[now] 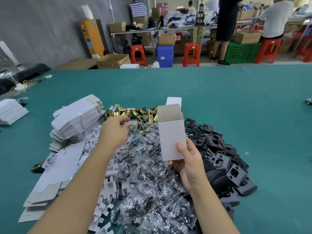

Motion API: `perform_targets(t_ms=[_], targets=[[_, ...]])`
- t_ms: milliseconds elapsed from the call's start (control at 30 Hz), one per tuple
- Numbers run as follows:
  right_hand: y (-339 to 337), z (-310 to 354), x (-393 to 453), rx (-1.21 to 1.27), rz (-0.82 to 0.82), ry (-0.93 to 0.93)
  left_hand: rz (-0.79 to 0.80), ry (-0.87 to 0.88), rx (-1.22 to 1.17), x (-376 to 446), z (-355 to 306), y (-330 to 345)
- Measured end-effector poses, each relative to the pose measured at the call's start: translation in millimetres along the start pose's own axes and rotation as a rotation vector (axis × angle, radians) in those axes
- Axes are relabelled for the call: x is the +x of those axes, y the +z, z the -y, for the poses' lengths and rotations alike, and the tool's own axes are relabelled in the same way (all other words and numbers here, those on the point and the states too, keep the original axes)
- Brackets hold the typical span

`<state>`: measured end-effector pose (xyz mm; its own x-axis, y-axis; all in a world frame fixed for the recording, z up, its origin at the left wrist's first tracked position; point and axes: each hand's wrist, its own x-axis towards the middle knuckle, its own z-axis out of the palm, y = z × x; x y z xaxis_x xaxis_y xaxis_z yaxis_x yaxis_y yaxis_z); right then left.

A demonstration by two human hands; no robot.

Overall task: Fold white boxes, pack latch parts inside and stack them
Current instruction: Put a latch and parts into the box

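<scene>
- Right hand (187, 163) grips box (172, 137) upright, top flap open, inside hidden.
- Left hand (114, 130) at 10 o'clock of box, fingers pinching a clear bag (130, 124) over the latches (133, 114).

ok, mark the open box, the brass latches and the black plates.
open box (171, 141): head view, front panel.
brass latches (133, 112): head view, pile's middle.
black plates (217, 146): head view, pile's middle.

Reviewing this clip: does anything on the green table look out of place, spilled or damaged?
One stray: a brass latch lies alone at the left edge of the flat box blanks, apart from the brass latch pile farther back. Otherwise the parts lie in loose heaps, and the white box in the right hand looks undamaged.
</scene>
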<state>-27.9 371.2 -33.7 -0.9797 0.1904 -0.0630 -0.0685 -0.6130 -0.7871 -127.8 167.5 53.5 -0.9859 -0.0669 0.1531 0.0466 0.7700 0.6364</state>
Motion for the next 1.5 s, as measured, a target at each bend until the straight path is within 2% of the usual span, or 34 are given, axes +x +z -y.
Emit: perform_targets(t_ms=[167,267,367,500,767,1000,1233,1400,1500], targets=[[1.3,0.6,-2.4,-0.033,0.005,0.005,0.099,-0.059,-0.657,-13.6,-18.9,-41.8],[3.2,1.2,-3.5,-0.079,0.028,0.000,0.105,0.048,-0.739,-23.7,-35.9,-50.6],[5.0,2.2,-5.5,-0.131,0.066,-0.009,0.112,0.180,-0.685,-30.6,-54.3,-49.7],[6.3,3.6,-7.3,-0.167,0.086,-0.011,0.088,0.283,-0.467,-37.1,-76.8,-32.5],[2.9,5.0,-5.0,-0.068,0.082,0.003,0.032,0.276,-0.229,-37.1,-90.2,-7.4],[1.7,3.6,-4.5,-0.049,0.098,0.011,-0.126,0.296,-0.234,-35.8,-91.6,-14.6],[2.8,5.4,-5.1,-0.052,0.096,0.026,0.119,0.272,-0.038,-42.2,-99.7,-3.9],[3.1,6.6,-4.6,-0.015,0.099,0.020,0.230,0.371,0.105,-46.6,-100.9,-7.8],[3.3,6.5,-4.6,-0.011,0.104,0.018,0.240,0.415,0.108,-50.7,-99.4,-8.7]])
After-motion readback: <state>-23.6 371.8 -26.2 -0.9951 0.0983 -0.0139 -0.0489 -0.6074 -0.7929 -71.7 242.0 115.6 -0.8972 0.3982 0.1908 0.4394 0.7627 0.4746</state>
